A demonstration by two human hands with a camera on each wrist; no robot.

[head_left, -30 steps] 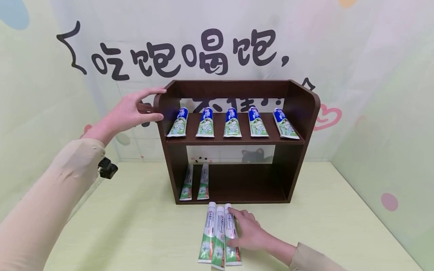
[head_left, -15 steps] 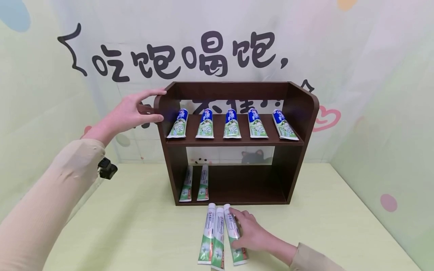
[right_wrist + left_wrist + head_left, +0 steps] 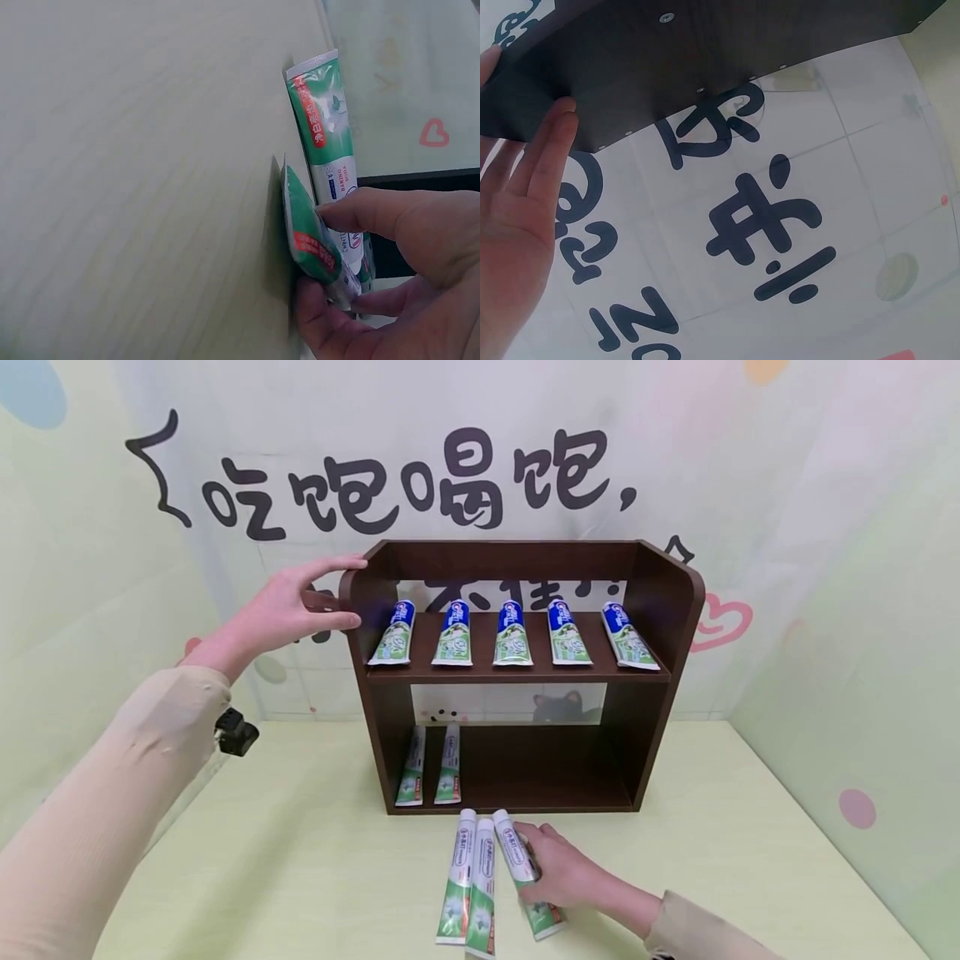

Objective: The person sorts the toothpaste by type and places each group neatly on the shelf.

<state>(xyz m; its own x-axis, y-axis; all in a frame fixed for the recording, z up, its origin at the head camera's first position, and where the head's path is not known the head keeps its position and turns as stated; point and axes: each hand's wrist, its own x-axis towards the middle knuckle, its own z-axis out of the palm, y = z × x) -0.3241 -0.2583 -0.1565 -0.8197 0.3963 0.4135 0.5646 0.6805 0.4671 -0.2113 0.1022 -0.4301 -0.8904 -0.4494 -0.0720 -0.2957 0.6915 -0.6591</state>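
Observation:
My right hand [image 3: 566, 870] pinches a white-and-green toothpaste tube [image 3: 513, 848] between thumb and fingers at the table's front. In the right wrist view this tube [image 3: 307, 229] is tipped up on its side edge. Just left of it lie two matching tubes, one at the outside [image 3: 456, 881] and one in the middle [image 3: 483, 885], overlapping slightly. My left hand [image 3: 288, 606] rests on the left side panel of a dark brown two-tier shelf [image 3: 517, 675], a finger over its top edge. The left wrist view has its extended fingers [image 3: 549, 154] touching the panel's outer face.
Several blue-and-green toothpaste tubes [image 3: 513, 635] lie spaced along the upper tier. Two white-and-green tubes, one leftmost [image 3: 411, 768] and its neighbour [image 3: 448, 767], lie at the left of the lower tier. The pale table [image 3: 300, 843] meets printed walls behind and at the sides.
My right hand has swung the rightmost tube's lower end to the right, away from the other two, and its cap end remains close to them. My left hand has stayed at the shelf.

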